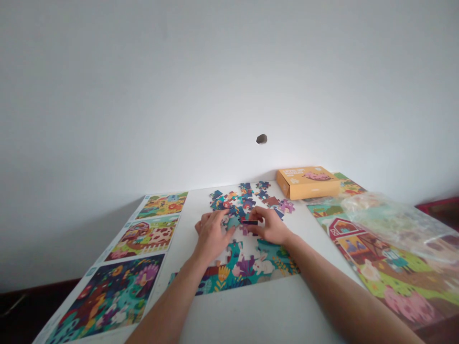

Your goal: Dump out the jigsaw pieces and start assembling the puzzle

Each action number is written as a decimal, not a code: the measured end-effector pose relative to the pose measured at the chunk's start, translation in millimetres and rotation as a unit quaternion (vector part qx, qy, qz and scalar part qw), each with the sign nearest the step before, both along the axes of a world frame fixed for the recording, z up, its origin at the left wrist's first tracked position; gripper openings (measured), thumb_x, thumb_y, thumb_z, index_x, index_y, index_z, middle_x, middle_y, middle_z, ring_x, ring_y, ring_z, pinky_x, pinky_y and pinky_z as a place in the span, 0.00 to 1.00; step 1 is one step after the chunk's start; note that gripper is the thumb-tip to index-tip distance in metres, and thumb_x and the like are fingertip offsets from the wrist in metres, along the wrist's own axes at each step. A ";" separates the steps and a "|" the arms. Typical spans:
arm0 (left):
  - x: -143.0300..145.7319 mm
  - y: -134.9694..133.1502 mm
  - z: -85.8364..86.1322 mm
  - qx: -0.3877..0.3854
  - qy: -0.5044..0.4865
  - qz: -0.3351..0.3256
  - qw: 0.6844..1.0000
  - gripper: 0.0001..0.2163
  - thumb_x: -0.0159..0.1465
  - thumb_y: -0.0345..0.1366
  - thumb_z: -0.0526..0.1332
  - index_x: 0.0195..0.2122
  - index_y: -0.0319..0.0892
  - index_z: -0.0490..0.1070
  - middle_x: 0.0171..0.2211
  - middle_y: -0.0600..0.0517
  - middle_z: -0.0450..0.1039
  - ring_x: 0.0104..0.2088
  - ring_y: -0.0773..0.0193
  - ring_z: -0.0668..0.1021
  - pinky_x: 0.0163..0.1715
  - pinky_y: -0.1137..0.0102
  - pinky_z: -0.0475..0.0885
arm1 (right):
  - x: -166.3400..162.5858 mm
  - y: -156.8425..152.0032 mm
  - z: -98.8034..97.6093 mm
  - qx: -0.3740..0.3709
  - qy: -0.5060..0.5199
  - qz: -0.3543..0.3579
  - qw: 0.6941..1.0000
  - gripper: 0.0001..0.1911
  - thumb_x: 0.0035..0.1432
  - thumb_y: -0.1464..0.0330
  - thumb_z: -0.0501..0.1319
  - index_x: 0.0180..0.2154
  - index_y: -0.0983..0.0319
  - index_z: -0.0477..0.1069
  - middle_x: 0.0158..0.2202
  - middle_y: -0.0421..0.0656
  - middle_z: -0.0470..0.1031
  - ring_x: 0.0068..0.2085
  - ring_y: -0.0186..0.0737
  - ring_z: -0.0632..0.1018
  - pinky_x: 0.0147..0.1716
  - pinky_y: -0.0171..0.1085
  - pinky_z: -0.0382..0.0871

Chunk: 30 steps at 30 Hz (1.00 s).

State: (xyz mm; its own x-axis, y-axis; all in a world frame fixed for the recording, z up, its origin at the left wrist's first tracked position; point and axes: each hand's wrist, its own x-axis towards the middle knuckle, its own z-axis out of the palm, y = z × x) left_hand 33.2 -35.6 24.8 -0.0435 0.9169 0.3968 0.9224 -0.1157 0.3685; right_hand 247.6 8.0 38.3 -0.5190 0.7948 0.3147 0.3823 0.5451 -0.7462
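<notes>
My right hand [271, 225] pinches a dark jigsaw piece [252, 222] between thumb and fingers, tilted nearly edge-on, just above the loose pieces. Beside it, my left hand [211, 235] rests with thumb and forefinger apart at the near edge of the pile; a teal piece [234, 222] shows by its fingertips. Loose jigsaw pieces [247, 203] lie scattered beyond both hands. Closer to me is a joined part of the puzzle [245, 270], with rabbits, a yellow flower and leaves on teal; its upper edge is ragged, and my left forearm covers some of its left side.
On the left lies a printed sheet with three pictures [122, 294]. At the back right stands an orange puzzle box [311, 184]. A farm-scene puzzle [390, 270] covers the table's right side, partly under a clear plastic bag [387, 217]. A white wall with a hole [261, 139] rises behind.
</notes>
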 end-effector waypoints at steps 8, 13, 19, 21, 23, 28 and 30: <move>-0.2 0.8 -4.3 -0.018 0.002 0.008 1.000 0.22 0.57 0.39 0.67 0.53 0.50 0.69 0.49 0.49 0.76 0.50 0.50 0.72 0.50 0.56 0.62 | 3.6 13.0 -10.1 0.089 -0.048 -0.279 0.955 0.13 0.54 0.65 0.65 0.43 0.60 0.74 0.42 0.46 0.77 0.46 0.47 0.73 0.47 0.42 0.62; 2.5 -0.2 3.1 0.065 -0.067 -0.044 0.995 0.20 0.59 0.35 0.66 0.53 0.48 0.69 0.50 0.49 0.73 0.48 0.55 0.75 0.52 0.59 0.65 | -4.6 4.5 -8.2 0.038 0.012 -0.131 0.991 0.14 0.59 0.61 0.62 0.45 0.60 0.74 0.36 0.43 0.79 0.37 0.40 0.75 0.41 0.37 0.65; 6.7 -0.1 -1.3 0.069 -0.156 -0.217 0.961 0.13 0.63 0.32 0.61 0.50 0.46 0.71 0.42 0.50 0.75 0.40 0.62 0.77 0.46 0.66 0.71 | -13.4 -0.6 -12.1 -0.031 0.031 -0.028 0.999 0.12 0.58 0.61 0.63 0.42 0.60 0.77 0.29 0.39 0.77 0.29 0.34 0.71 0.31 0.33 0.62; 6.8 -0.9 -1.5 0.055 -0.163 -0.235 0.957 0.10 0.65 0.31 0.58 0.46 0.45 0.73 0.40 0.51 0.76 0.38 0.63 0.77 0.44 0.67 0.71 | -12.1 -0.1 -12.4 -0.036 0.023 -0.020 0.999 0.10 0.58 0.63 0.62 0.40 0.60 0.78 0.28 0.39 0.76 0.28 0.33 0.70 0.29 0.33 0.61; 6.3 -2.5 0.5 0.036 -0.160 -0.243 0.956 0.08 0.65 0.31 0.57 0.43 0.45 0.74 0.39 0.51 0.77 0.38 0.63 0.78 0.43 0.68 0.71 | -9.8 0.5 -12.3 -0.039 0.014 -0.002 0.999 0.09 0.56 0.66 0.63 0.38 0.61 0.79 0.28 0.39 0.76 0.28 0.33 0.69 0.29 0.32 0.60; 5.6 -7.3 7.6 0.007 -0.128 -0.251 0.959 0.06 0.65 0.31 0.57 0.36 0.44 0.75 0.32 0.53 0.78 0.35 0.63 0.78 0.41 0.68 0.69 | -6.6 -0.2 -12.1 -0.071 -0.019 0.074 0.995 0.07 0.52 0.70 0.64 0.35 0.63 0.78 0.26 0.38 0.75 0.25 0.31 0.68 0.25 0.30 0.59; 5.9 -8.1 9.0 0.005 -0.121 -0.253 0.960 0.07 0.65 0.32 0.56 0.35 0.44 0.74 0.32 0.53 0.78 0.35 0.63 0.77 0.41 0.68 0.68 | -6.7 -1.2 -11.1 -0.075 -0.032 0.094 0.992 0.07 0.52 0.70 0.64 0.35 0.63 0.78 0.25 0.38 0.74 0.24 0.30 0.67 0.24 0.30 0.58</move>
